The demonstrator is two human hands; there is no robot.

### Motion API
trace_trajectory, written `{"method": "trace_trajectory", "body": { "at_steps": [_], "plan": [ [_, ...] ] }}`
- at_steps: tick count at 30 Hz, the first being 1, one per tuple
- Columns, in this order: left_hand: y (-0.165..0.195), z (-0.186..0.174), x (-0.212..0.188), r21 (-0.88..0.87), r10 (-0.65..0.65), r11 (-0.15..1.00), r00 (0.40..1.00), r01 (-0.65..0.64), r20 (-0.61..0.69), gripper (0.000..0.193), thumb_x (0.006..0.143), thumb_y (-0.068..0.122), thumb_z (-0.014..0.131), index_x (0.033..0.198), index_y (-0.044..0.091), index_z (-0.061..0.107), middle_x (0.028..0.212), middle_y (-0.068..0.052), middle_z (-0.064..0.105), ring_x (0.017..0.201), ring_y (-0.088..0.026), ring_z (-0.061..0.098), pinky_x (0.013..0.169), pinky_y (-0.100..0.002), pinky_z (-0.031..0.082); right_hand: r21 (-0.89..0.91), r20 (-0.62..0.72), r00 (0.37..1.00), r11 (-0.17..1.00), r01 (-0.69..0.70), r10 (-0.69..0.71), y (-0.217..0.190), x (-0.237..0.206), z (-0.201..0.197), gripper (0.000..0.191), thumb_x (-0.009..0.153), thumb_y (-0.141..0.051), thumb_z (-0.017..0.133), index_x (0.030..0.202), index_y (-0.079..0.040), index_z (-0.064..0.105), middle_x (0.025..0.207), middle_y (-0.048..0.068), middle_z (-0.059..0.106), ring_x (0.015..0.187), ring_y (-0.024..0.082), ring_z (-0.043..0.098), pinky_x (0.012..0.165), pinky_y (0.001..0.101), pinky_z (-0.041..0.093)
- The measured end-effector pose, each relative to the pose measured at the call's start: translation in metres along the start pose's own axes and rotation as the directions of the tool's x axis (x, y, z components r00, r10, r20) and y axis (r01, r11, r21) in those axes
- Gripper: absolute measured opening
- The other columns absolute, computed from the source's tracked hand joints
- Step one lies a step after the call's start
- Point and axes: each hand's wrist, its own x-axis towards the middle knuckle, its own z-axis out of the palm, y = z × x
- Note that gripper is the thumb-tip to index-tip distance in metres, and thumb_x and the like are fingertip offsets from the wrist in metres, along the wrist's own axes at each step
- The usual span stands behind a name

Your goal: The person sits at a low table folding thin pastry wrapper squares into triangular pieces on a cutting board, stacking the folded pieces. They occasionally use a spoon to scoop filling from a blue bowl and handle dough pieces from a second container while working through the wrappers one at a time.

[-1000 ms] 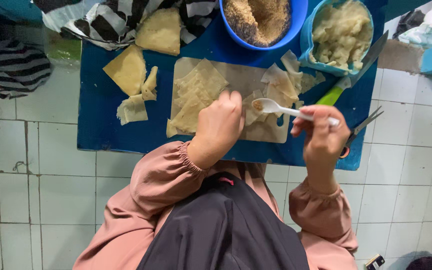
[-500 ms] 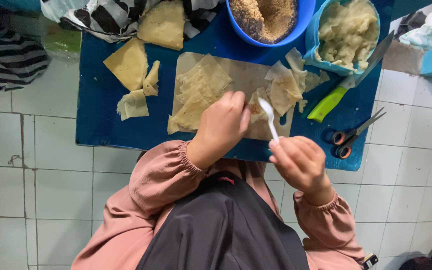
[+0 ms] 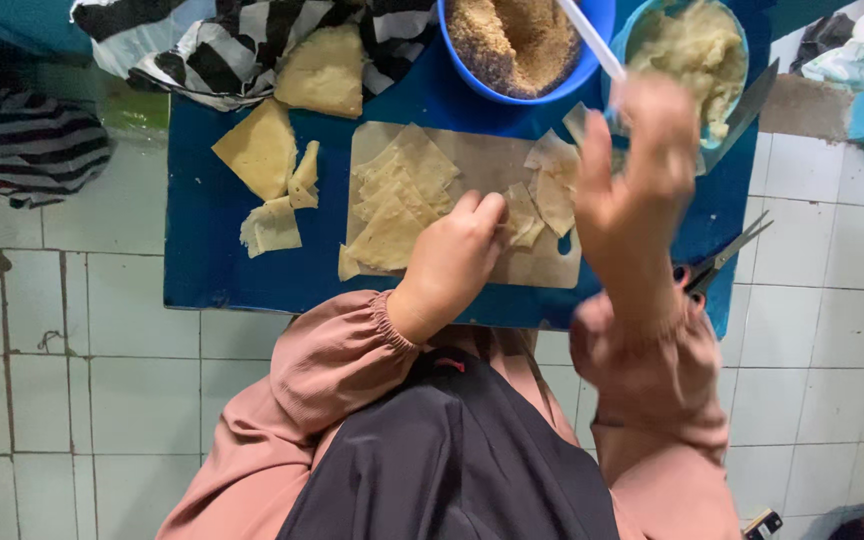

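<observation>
Both hands work over a low blue table (image 3: pixel 202 270) set on a white tiled floor (image 3: pixel 72 400). Her left hand (image 3: pixel 457 260) rests curled on the pale cutting board (image 3: pixel 542 265), its fingertips pinching down on a small wrapper piece (image 3: pixel 522 220) near the board's centre. Raised and blurred at about two o'clock from it, the right hand (image 3: pixel 637 170) is closed around the handle of a white plastic spoon (image 3: pixel 592 40), which angles up toward twelve o'clock, over the rim of a blue bowl of brown crumbs (image 3: pixel 512 45). At one o'clock from that hand sits a second blue bowl holding pale mashed filling (image 3: pixel 697 45). A fan of thin dough wrappers (image 3: pixel 397 195) lies on the board at nine o'clock from the left hand; further wrapper pieces (image 3: pixel 272 170) lie loose on the table beyond, toward ten o'clock. Scissors (image 3: pixel 727 255) lie at the table's edge at four o'clock from the right hand. Black-and-white striped cloth (image 3: pixel 212 50) covers the far left corner of the table.
</observation>
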Motion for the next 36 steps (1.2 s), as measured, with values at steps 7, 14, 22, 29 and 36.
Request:
{"method": "trace_trajectory", "body": {
  "at_steps": [7,14,22,29,36],
  "plan": [
    [-0.001,-0.006,-0.001,0.03,0.072,0.997,0.994,-0.075,0.087,0.022,0.09,0.004,0.059,0.109,0.015,0.061,0.104,-0.014,0.059,0.083,-0.041,0.068,0.066,-0.049,0.054,0.052,0.451,0.673,0.735,-0.676,0.586,-0.03,-0.081,-0.001,0.007,0.092,-0.008,0.074,0.091,-0.002,0.07,0.081,0.012,0.068,0.066,0.021,0.066,0.062,0.0321,0.051],
    [0.004,-0.01,0.003,0.009,0.069,0.997,0.992,-0.07,0.109,0.018,0.091,0.007,0.06,0.107,0.017,0.061,0.106,-0.014,0.059,0.083,-0.04,0.068,0.066,-0.049,0.055,0.414,0.45,0.605,0.448,-0.793,0.657,-0.025,-0.094,0.008,0.007,0.103,-0.003,0.065,0.108,0.0,0.062,0.092,0.008,0.068,0.079,0.011,0.064,0.069,0.0251,0.052],
    [-0.004,-0.002,0.005,0.042,0.078,0.996,0.99,-0.083,0.116,0.019,0.089,0.003,0.06,0.104,0.014,0.057,0.106,-0.015,0.059,0.084,-0.042,0.067,0.065,-0.05,0.055,0.658,0.399,0.661,0.304,-0.689,0.636,-0.023,-0.101,0.017,0.03,0.099,0.014,0.062,0.124,0.0,0.054,0.111,0.011,0.072,0.1,0.011,0.069,0.091,0.023,0.054],
    [-0.007,0.002,0.007,-0.042,0.037,0.998,0.999,-0.036,0.039,0.022,0.092,0.004,0.062,0.108,0.01,0.049,0.104,-0.016,0.057,0.082,-0.043,0.066,0.063,-0.051,0.053,0.487,0.32,0.774,0.607,-0.629,0.546,-0.031,-0.09,0.027,0.035,0.089,0.01,0.074,0.121,0.0,0.061,0.11,0.008,0.066,0.103,0.015,0.065,0.092,0.0263,0.052],
    [-0.004,-0.007,0.002,0.148,0.117,0.981,0.992,-0.124,0.055,0.016,0.087,0.003,0.062,0.101,0.009,0.056,0.1,-0.014,0.057,0.083,-0.037,0.068,0.065,-0.045,0.056,0.21,0.343,0.91,0.925,-0.318,0.234,-0.024,-0.08,0.011,0.023,0.087,0.0,0.081,0.108,-0.005,0.073,0.107,0.01,0.062,0.103,0.029,0.059,0.089,0.0384,0.048]
  ]
}}
